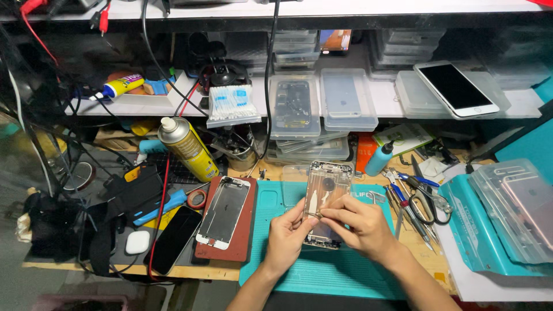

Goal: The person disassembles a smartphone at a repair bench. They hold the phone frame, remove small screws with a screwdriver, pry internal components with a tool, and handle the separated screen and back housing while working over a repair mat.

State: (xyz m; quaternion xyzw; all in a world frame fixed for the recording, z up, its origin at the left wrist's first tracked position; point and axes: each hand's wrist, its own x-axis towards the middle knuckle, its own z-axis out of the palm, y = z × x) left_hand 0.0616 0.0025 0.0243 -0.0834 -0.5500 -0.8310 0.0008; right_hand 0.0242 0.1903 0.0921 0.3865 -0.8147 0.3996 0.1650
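We grip the phone housing (pixel 326 198) between both hands: left hand (pixel 286 235) curled closed along its left edge, right hand (pixel 360 226) pinching narrowly at its centre, above the teal mat (pixel 322 276).

Phone housing (pixel 325 193) looked bare matt metal. Work mat (pixel 328 270) was matt teal rubber. Spray can (pixel 187 148) was glossy yellow metal. Far storage trays (pixel 348 101) were clear, smooth plastic. Counter (pixel 219 269) was wood.
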